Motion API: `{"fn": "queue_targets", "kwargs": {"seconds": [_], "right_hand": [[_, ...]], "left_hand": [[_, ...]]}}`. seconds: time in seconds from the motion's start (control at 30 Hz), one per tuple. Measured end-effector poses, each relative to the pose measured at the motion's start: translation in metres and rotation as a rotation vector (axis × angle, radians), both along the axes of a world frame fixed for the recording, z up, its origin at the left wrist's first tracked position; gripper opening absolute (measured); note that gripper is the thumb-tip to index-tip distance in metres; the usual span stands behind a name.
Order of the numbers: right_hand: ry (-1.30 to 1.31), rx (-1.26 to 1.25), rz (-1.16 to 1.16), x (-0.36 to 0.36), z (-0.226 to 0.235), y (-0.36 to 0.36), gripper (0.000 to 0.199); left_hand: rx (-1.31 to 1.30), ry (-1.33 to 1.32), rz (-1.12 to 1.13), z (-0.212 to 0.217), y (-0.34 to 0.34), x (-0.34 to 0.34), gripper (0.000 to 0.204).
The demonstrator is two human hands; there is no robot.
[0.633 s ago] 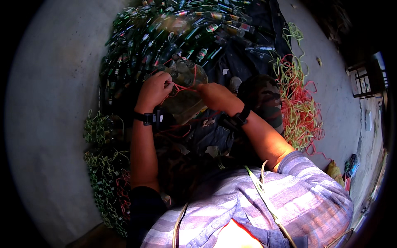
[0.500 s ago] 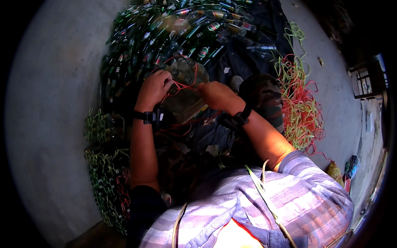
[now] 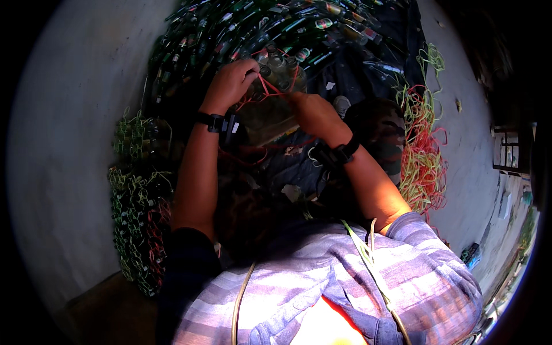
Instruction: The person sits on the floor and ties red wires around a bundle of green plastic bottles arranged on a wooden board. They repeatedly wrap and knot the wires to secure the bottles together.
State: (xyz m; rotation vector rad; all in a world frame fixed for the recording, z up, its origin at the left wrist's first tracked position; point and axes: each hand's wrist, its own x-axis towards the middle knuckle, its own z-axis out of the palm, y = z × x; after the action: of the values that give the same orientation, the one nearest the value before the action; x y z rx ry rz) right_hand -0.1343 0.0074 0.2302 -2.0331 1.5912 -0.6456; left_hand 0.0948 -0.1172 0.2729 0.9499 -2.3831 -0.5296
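Red plastic cord [image 3: 268, 92] stretches between my two hands in a loose, knotted web. My left hand [image 3: 231, 85] is closed on the cord at its left side. On the other side my right hand [image 3: 317, 115] is closed too, with the cord running into its fingers; the fingertips are partly hidden. Just beyond the hands stands a cluster of glass bottles [image 3: 280, 66], necks up, with red cord passing around it. The lower part of the cluster is dim and partly covered by my hands.
Many loose green bottles [image 3: 230, 29] lie piled ahead. Tangled green and red cord [image 3: 422, 155] lies on the floor at the right. Bottle bundles laced with green cord [image 3: 135, 201] stand at the left. My camouflage-clad knee [image 3: 376, 129] is beside my right hand.
Both hands and the bottle cluster appear higher and slightly farther right in view, as the whole view has shifted. Both hands still hold the red cord, with the web spread a little wider.
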Motion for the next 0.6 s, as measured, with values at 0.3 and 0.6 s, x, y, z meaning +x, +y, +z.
{"fn": "queue_targets", "kwargs": {"seconds": [0.3, 0.6], "right_hand": [[-0.007, -0.096, 0.042, 0.007, -0.015, -0.004, 0.039], [-0.091, -0.225, 0.033, 0.008, -0.023, -0.005, 0.039]], "left_hand": [[-0.111, 0.052, 0.084, -0.017, -0.008, -0.004, 0.012], [-0.178, 0.009, 0.080, -0.024, -0.016, -0.009, 0.015]]}}
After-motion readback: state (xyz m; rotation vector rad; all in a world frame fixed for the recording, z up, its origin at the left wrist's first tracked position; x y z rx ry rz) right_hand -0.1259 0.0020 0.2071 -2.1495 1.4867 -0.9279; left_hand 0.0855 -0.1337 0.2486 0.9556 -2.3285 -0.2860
